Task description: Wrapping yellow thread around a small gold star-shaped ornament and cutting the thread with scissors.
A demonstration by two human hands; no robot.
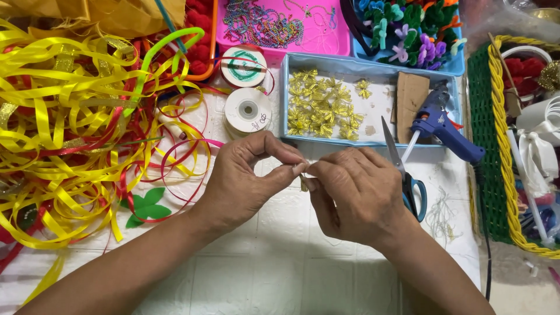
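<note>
My left hand (245,178) and my right hand (359,195) meet fingertip to fingertip over the white table, pinching a small gold ribbon piece (304,185) between them; most of it is hidden by the fingers. Just behind the hands stands a light blue tray (373,69) holding several small gold ribbon bows (321,108), a piece of brown cardboard (411,96) and a blue glue gun (443,125). Scissors with blue handles (408,181) lie right beside my right hand.
A big tangle of yellow and red ribbon (64,134) fills the left side. Two ribbon spools (247,111) stand behind my left hand. Green felt leaves (146,207) lie at left. Pink and blue trays sit at the back; a green basket (496,163) with yellow rim stands right.
</note>
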